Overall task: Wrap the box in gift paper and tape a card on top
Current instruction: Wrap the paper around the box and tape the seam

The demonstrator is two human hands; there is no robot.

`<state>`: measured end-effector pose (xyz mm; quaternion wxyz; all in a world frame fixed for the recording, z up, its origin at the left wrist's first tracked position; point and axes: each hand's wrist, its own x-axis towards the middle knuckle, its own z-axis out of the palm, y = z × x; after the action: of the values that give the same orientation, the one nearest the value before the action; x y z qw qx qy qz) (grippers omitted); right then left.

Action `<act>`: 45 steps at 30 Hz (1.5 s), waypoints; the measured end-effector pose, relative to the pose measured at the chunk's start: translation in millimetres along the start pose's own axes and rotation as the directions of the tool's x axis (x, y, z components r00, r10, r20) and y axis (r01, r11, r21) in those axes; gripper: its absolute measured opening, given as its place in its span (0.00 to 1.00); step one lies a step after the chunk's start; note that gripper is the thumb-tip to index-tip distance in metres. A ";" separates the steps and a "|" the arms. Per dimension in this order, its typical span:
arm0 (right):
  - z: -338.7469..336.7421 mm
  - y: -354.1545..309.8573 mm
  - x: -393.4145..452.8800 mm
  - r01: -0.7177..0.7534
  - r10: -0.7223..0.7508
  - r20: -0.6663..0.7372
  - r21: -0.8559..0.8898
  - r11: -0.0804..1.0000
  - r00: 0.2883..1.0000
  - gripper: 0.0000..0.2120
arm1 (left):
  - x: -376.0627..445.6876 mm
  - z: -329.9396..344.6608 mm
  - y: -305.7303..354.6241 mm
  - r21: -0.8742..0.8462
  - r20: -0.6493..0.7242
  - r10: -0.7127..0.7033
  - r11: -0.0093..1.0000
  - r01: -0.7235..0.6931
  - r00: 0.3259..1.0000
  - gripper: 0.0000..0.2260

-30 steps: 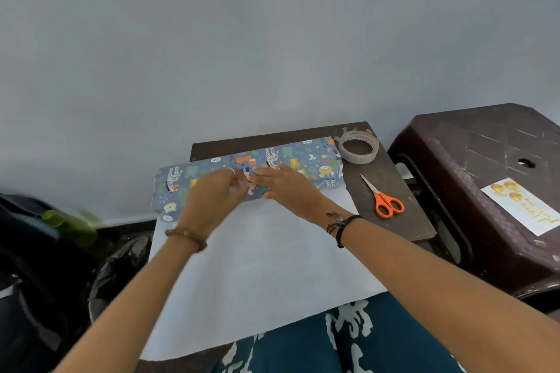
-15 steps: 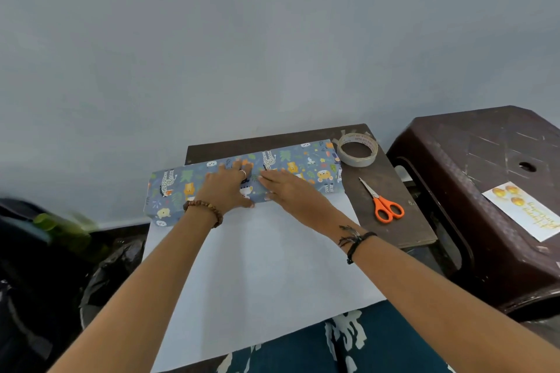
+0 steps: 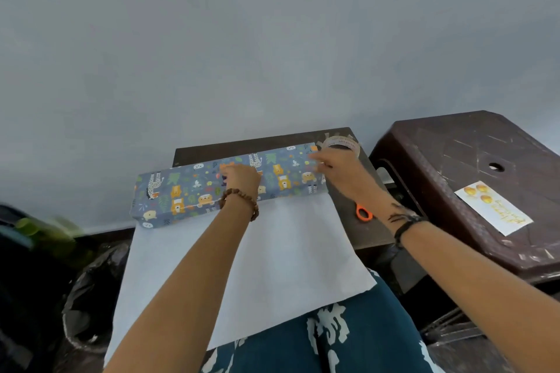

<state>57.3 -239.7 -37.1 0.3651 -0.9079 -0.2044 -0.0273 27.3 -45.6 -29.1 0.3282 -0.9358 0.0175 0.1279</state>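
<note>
Since half a second ago your right hand (image 3: pixel 336 169) has left the middle of the box and has gone toward the tape roll (image 3: pixel 341 147) at the far right corner of the small table (image 3: pixel 372 221). Its fingers are stretched out near the roll, but I cannot tell if they already touch it — they hold nothing that I can see. Your left hand (image 3: pixel 242 180) stays on the middle of the box (image 3: pixel 181 191) and presses the printed gift paper (image 3: pixel 281 248) down on its top, with the fingers bent over the fold.

The box lies across the far side of the table, and its top and near side are already covered by the patterned face of the paper. The rest of the sheet is spread white side up toward your lap, so in my judgement the wrapping is only at the beginning: the first edge is folded over and waits for tape. What is left is to fix this edge, roll the box into the remaining paper, close the two ends and tape them.

The card (image 3: pixel 494 209) is not yet used — it lies on the brown plastic stool (image 3: pixel 454 160) at the right, well apart from the box. The orange scissors (image 3: pixel 363 213) lie on the table, partly hidden by your right forearm.
</note>
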 end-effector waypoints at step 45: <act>-28.6 62.7 22.0 0.189 -0.145 0.126 -0.782 0.594 0.981 0.10 | 16.0 5.7 9.8 0.152 -0.036 0.041 0.988 -0.035 0.999 0.15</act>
<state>104.8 -291.9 -52.7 -0.0817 -0.9527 -0.2643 -0.1261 40.3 -48.9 -43.3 0.3955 -0.9098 0.0516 0.1144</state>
